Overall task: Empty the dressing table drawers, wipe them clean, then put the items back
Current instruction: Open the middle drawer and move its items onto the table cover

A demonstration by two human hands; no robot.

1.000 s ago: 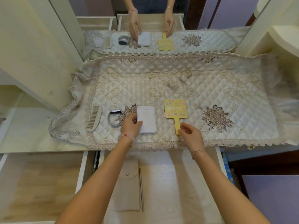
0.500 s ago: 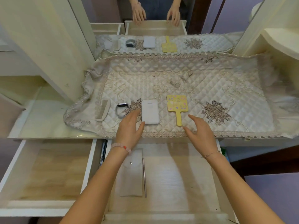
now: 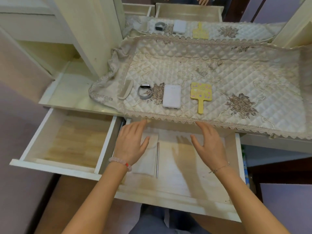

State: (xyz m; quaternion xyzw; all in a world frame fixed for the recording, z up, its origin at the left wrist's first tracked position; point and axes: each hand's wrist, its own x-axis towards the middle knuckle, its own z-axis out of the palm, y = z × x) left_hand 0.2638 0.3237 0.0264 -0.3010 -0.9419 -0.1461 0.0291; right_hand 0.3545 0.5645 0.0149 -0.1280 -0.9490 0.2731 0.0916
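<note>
Your two hands hover side by side over the middle drawer, both released. Your left hand [image 3: 130, 144] has its fingers straight and slightly spread, your right hand [image 3: 209, 146] likewise, and neither grasps anything. A pink bead bracelet [image 3: 118, 162] circles your left wrist and a thin chain [image 3: 219, 168] your right.

Two drawers stand pulled out. The middle drawer [image 3: 177, 206], beneath your hands, holds two things: a cream pouch [image 3: 146, 163] lying flat at its left side, and a thin metal rod [image 3: 157, 159] just beside the pouch's right edge and parallel to it. Your left hand covers the pouch's upper part; whether it touches the pouch, you cannot tell. The left drawer [image 3: 50, 168] sits next to it.

Just past your fingertips, the lace edge of a quilted cloth [image 3: 219, 73] hangs over the table front, above the back of the middle drawer. Four things lie in a row on the cloth, each apart from the next: a comb [image 3: 125, 89], a smart band [image 3: 145, 92], a white power bank [image 3: 171, 96] and a yellow hand mirror [image 3: 200, 92] with its handle towards you. The wall mirror [image 3: 253, 17] behind reflects all four.

Both drawers have white-painted walls. The left one has a tan wood-grain floor, the middle one a paler, whitish floor with tan patches.
</note>
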